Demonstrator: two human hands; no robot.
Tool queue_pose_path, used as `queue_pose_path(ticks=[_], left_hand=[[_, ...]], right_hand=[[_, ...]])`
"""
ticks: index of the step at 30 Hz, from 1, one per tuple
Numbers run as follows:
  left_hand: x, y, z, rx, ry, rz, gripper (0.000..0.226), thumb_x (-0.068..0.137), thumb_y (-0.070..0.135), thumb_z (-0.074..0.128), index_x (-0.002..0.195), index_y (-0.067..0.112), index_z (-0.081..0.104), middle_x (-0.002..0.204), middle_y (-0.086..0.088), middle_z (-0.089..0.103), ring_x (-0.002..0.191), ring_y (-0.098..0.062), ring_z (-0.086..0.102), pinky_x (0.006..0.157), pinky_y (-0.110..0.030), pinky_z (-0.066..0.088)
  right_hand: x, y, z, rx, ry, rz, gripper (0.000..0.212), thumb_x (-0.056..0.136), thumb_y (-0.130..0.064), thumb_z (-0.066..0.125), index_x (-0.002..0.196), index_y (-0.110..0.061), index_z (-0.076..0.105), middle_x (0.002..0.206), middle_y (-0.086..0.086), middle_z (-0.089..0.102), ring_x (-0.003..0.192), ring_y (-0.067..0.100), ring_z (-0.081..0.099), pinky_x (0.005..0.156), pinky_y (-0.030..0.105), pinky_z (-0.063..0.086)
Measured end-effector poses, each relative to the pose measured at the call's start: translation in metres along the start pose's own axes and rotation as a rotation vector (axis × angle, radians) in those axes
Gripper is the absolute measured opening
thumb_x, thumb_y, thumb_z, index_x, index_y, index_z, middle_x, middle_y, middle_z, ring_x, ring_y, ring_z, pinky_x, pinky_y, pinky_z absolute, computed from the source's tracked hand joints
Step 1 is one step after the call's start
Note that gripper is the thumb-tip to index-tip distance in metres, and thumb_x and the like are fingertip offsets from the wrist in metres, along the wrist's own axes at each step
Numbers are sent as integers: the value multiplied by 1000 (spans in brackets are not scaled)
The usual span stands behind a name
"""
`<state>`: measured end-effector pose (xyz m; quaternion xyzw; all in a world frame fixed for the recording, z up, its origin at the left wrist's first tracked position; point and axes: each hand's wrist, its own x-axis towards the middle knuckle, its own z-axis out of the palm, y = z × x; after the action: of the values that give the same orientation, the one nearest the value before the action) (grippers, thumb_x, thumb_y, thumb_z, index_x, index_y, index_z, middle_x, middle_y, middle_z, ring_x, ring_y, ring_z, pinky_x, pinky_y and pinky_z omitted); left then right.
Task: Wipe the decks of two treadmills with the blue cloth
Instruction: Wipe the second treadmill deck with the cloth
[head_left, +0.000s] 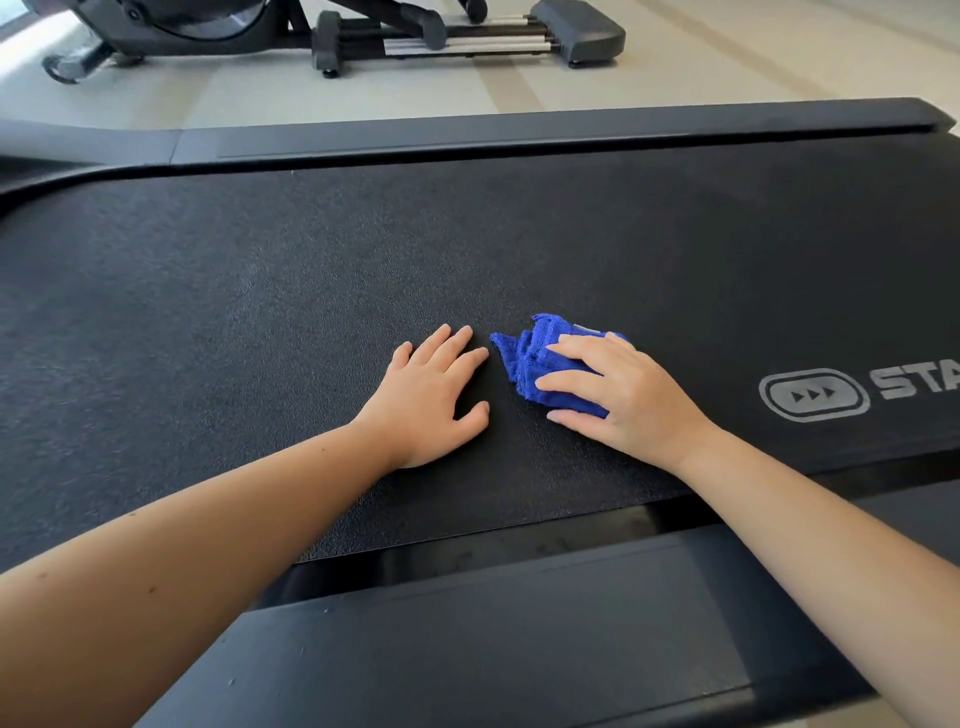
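A black textured treadmill deck fills the middle of the head view. A bunched blue cloth lies on it right of centre. My right hand lies over the cloth and presses it onto the deck, fingers extended across the fabric toward the left. My left hand rests flat on the bare deck just left of the cloth, fingers straight, not touching the cloth.
Dark side rails run along the far edge and the near edge of the deck. A grey logo is printed on the belt at right. Another exercise machine stands on the pale floor beyond.
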<state>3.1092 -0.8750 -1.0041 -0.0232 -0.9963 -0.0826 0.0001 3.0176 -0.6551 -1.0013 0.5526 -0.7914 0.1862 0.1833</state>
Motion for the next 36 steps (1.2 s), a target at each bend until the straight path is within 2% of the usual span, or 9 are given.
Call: queue_pose_path(ticks=[2,5,10,13,16,22,24,27,36], left_hand=[[0,0,0,-3,4,1,90,67,63,6,145,24,23,156,0,10,143,-18,1,112,-43,5],[0,-1,-1,-7,-1,2,89,67,63,6,145,24,24,156,0,10,143,-18,2,113,-44,6],[-1,3,-2,-8,-18,-9,75,78,56,20,146,24,22,156,0,8,143,-18,0,113,-43,4],[-2,4,-4,1,-34,-25,67,87,52,26,146,23,20,156,0,6,143,-18,-1,113,-42,3],[-1,8,-9,-25,-40,-56,58,93,41,39,146,20,23,156,0,9,143,-17,2,114,-42,3],[10,31,-13,-295,201,-163,45,92,25,47,134,8,44,143,-7,39,137,-22,26,111,-41,18],[15,49,-9,-339,228,-113,42,92,20,48,131,7,46,141,-7,41,136,-23,27,111,-42,20],[30,85,-4,-360,215,41,41,91,17,49,130,6,47,142,-10,41,137,-25,26,110,-46,20],[59,227,-4,-373,92,445,47,93,18,40,139,12,35,147,-2,32,140,-21,17,111,-44,14]], right_hand=[[0,-2,3,12,1,20,31,83,-29,59,112,-18,54,111,14,63,106,26,54,90,43,44],[-2,-9,3,105,19,209,56,75,-29,66,124,-16,43,124,12,59,120,24,45,98,45,35],[0,-15,3,-33,-50,231,48,62,-18,66,107,-1,65,116,18,63,107,43,59,87,55,43],[4,-20,1,38,-89,354,49,65,-8,71,113,-5,63,127,13,59,120,39,51,92,58,40],[5,-24,-8,202,-47,452,45,73,-6,71,118,-7,62,130,8,57,127,31,45,100,49,37],[-4,-31,-39,504,-33,642,31,81,-8,67,112,-12,65,109,1,68,106,15,59,93,30,45],[-19,-35,-54,576,52,726,30,83,-8,65,109,-22,65,98,-12,68,92,3,61,83,17,46],[-48,-38,-85,543,195,803,35,85,-5,62,101,-36,59,90,-29,64,89,-10,57,77,4,39],[-138,-51,-177,259,406,1005,40,85,-7,63,99,-43,55,91,-36,62,89,-12,58,76,2,40]])
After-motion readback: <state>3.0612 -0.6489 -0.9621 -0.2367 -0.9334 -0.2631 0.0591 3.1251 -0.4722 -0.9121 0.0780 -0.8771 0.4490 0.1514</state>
